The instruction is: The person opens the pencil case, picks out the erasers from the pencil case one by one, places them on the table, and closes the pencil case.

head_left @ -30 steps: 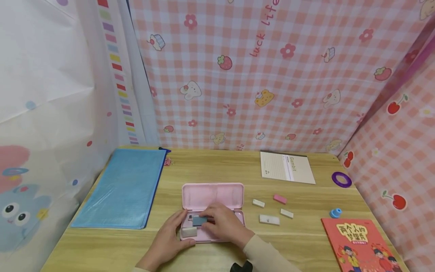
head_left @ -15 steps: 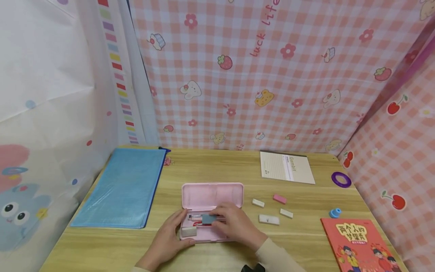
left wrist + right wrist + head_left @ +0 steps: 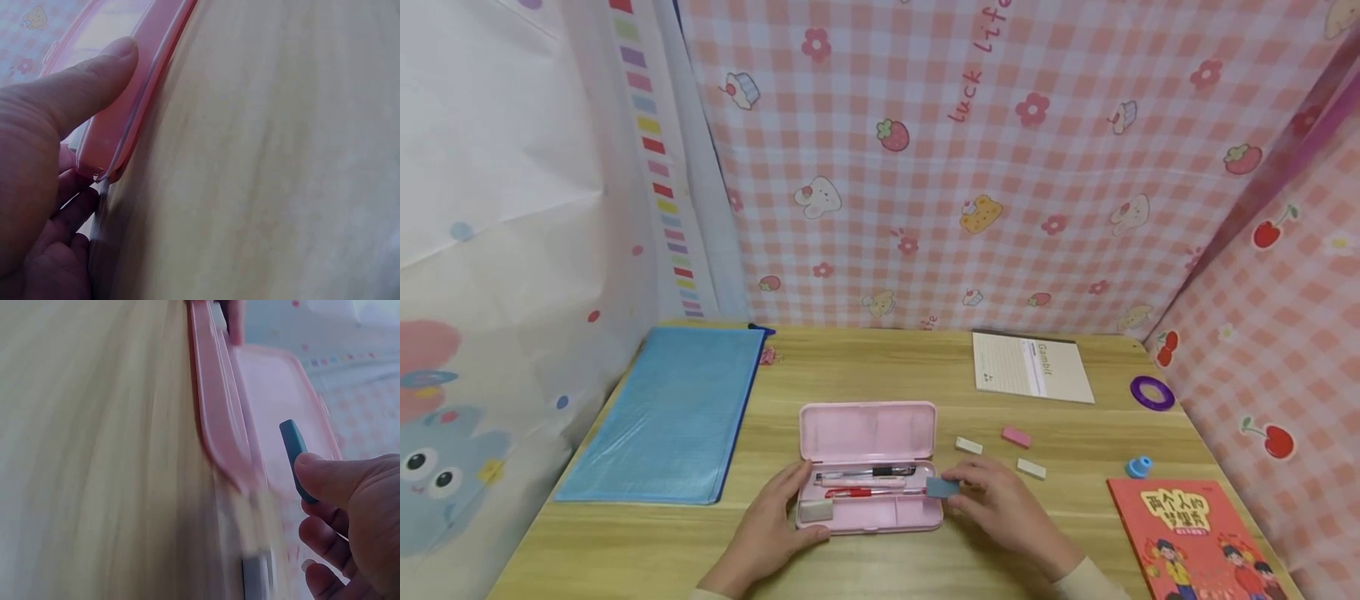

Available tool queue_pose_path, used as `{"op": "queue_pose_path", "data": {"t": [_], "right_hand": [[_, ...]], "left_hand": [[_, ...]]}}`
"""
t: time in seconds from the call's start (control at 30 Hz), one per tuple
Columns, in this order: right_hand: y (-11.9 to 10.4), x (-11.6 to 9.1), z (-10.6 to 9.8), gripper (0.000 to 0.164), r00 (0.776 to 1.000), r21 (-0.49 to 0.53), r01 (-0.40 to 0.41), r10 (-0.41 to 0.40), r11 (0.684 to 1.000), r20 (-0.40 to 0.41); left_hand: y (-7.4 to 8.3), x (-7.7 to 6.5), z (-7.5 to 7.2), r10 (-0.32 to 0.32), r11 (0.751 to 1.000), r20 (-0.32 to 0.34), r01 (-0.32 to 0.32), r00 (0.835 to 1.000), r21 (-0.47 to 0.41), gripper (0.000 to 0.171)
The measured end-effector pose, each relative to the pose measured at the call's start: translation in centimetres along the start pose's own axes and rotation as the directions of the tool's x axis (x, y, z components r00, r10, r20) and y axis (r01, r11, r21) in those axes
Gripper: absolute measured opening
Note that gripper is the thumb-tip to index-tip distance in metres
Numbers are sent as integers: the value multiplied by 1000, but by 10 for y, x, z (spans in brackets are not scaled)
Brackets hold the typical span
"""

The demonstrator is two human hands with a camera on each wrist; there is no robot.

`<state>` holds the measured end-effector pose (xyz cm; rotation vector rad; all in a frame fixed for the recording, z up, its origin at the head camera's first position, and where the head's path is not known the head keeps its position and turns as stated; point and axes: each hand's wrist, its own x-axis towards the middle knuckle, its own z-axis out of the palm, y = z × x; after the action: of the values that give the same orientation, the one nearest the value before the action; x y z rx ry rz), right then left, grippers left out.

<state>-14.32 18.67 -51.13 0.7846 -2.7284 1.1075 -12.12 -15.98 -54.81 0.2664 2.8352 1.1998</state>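
Head view: the left hand grips the left end of an open pink pencil case on the table; pens lie inside, between the hands. The right hand pinches a blue block at the case's right end.

Left wrist view: the thumb lies across the case's front wall.

Right wrist view: thumb and fingers hold the block upright.

The left hand holds a pink case on wood.
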Motion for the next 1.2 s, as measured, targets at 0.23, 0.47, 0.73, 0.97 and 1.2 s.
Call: {"op": "queue_pose_path", "data": {"t": [0.23, 0.47, 0.73, 0.97, 1.2], "right_hand": [[24, -27, -26, 30, 998, -78, -58, 55, 995, -39], [40, -45, -42, 26, 985, -100, -169, 170, 981, 3], [51, -59, -47, 27, 972, -100, -233, 236, 967, 17], [60, -63, -47, 28, 964, -109, -259, 265, 960, 37], [63, -65, -46, 28, 967, -125, -248, 253, 961, 29]], "left_hand": [[1, 0, -2, -24, 1000, 8, 24, 1000, -10, 104], [1, 1, -2, -31, 999, 8, 31, 999, -12, 104], [1, 2, 0, -51, 999, 20, 51, 999, -12, 105], [-1, 1, 1, -2, 1000, 4, 2, 1000, -5, 103], [-1, 1, 1, 11, 1000, -2, -11, 1000, -10, 102]]}}
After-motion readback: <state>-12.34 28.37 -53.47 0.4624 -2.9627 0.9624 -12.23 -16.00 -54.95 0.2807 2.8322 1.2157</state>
